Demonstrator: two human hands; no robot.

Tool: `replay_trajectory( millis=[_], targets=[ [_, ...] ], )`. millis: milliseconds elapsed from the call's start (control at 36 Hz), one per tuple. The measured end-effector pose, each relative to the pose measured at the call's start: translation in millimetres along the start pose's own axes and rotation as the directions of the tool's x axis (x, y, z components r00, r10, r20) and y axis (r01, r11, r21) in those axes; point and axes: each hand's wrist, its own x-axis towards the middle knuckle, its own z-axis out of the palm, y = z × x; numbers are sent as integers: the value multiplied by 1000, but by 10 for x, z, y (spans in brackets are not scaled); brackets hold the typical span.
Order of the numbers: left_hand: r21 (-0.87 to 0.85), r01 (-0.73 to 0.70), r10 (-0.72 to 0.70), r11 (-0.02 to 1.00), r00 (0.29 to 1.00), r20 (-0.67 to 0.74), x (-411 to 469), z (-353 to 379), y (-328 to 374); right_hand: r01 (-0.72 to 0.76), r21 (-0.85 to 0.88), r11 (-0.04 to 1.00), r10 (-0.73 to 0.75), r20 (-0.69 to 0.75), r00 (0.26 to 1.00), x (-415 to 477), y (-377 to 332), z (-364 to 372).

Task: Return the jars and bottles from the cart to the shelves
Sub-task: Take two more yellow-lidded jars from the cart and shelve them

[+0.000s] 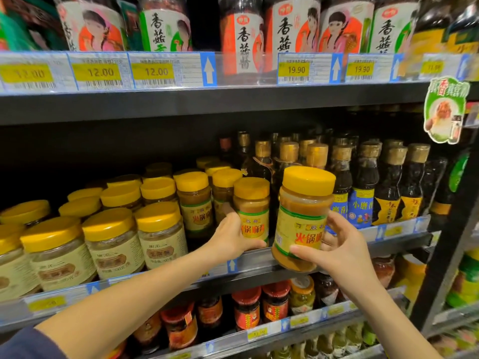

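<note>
My right hand [339, 251] holds a yellow-lidded jar of tan paste [302, 216] in the air, tilted slightly, just in front of the middle shelf's edge [259, 265]. A matching jar [252, 208] stands at the front of that shelf, and my left hand [230, 237] is wrapped around its lower part. More jars of the same kind [194, 200] stand behind and to the left of it. The cart is out of view.
Pale yellow-lidded jars [111, 242] fill the shelf's left half; dark sauce bottles [368, 187] with gold caps fill its right. Tall labelled jars [293, 27] line the shelf above. Red-lidded jars [248, 307] sit below. A green tag [444, 110] juts out at right.
</note>
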Motion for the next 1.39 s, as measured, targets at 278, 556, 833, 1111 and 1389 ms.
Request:
replay_trajectory(
  millis=[278,556,833,1111,1389],
  targets=[
    [-3,84,-84,996,994,-64,-20,32,-21,9,-1,1000,-9,-2,1000,-104,-66,74],
    [-281,-64,5,958,979,-206,-374,-655,340,55,-1,998,-55,8,998,-87,-268,273],
    [-40,-142,143,989,989,22,-478,-1390,876,65,14,998,-66,89,994,-2,-326,751],
    [239,-174,174,955,985,19,-383,-1439,926,75,8,997,-76,150,986,8,-300,916],
    [225,-184,207,957,975,-82,-350,-1466,964,165,-72,984,-147,203,968,117,-327,858]
  ],
)
